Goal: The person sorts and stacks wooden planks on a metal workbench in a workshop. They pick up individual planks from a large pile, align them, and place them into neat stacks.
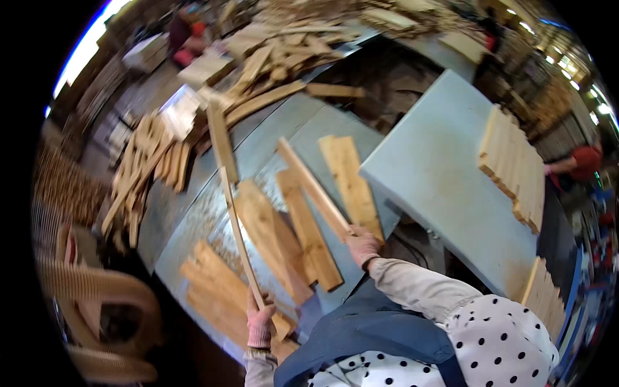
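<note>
Around our hands the grey bench [193,213] is strewn with loose wooden boards [303,238] lying flat at odd angles, with sawdust between them. At ten o'clock a jumbled heap of offcuts [148,168] spills off the bench edge, and at twelve o'clock a bigger pile of scrap wood [290,45] covers the far end. At three o'clock a neat stack of slats [512,168] sits on a pale blue table [432,174], well apart from us, and a second stack [545,293] stands at four o'clock. A person in red [583,161] works beyond them. At eight o'clock we see what may be a slatted basket [103,303], though the blur leaves us unsure, and its contents are hidden.

Our left hand [260,319], gloved in pink, has its fingers wrapped tight round the near end of a thin strip [238,232] of pale wood, long, narrow and slightly bowed, rising toward eleven o'clock over the flat boards. Our right hand [362,246], also gloved, has its fingers closed on the near end of a narrow batten [313,187], straight and light brown, running up toward eleven o'clock across the bench, just beside a wider plank [351,184].
</note>
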{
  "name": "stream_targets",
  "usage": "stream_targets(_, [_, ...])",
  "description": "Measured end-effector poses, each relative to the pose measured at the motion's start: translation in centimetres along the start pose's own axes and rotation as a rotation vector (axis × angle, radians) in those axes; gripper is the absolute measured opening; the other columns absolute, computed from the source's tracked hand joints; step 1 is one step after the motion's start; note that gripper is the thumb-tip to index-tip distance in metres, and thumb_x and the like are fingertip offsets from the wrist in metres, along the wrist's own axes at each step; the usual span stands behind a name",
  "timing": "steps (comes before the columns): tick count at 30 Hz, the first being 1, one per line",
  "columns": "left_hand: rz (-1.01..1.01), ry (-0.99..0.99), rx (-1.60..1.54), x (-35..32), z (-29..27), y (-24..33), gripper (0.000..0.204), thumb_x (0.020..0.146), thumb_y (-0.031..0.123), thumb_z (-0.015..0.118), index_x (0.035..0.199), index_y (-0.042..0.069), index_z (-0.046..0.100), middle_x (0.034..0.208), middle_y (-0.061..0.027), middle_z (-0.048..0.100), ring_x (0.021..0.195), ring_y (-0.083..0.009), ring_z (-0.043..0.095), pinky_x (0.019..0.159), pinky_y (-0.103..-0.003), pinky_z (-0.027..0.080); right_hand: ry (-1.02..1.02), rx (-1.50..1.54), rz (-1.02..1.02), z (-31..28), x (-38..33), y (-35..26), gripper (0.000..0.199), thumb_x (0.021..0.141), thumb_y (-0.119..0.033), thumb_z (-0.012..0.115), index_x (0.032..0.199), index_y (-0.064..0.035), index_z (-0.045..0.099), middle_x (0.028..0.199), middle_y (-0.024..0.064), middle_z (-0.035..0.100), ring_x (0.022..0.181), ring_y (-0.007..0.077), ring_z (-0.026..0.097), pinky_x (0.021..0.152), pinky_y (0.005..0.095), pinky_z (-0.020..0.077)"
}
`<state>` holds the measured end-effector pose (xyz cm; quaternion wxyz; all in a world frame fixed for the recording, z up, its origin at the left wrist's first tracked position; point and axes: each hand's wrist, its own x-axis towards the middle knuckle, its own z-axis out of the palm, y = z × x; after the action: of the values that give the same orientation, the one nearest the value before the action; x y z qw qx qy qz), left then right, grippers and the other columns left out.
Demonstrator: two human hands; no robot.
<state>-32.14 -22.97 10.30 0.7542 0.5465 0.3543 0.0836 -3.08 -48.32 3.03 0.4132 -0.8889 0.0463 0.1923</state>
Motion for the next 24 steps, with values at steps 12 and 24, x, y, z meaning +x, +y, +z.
stream_targets(12, [-0.192,0.323,-0.314,-2.2,1.2,-5.3,0.047,0.08,0.009,0.059,0.124,-0.006,0.061,0.098,-0.0134,0.068,0.082,-0.0255,0.067,0.077,-0.038,0.058,-0.148,-0.402,0.018,6.2,-1.3,-3.0,0.09,0.083,-0.046,0.076,0.16,-0.0135,0.042,0.158,0.0204,0.049,0.14,0.0382,0.053,0.114,0.0487,0.0453])
stream_targets(24, [-0.077,0.222,0.054,5.8,4.3,-16.1,0.055,0.084,0.016,0.073,0.136,0.003,0.06,0.116,-0.011,0.069,0.107,-0.0257,0.066,0.098,-0.039,0.054,-0.311,-0.659,-0.191,9.1,-7.1,-0.2,0.108,0.082,-0.057,0.076,0.169,-0.0185,0.025,0.166,0.0276,0.031,0.148,0.0468,0.038,0.121,0.0544,0.0345])
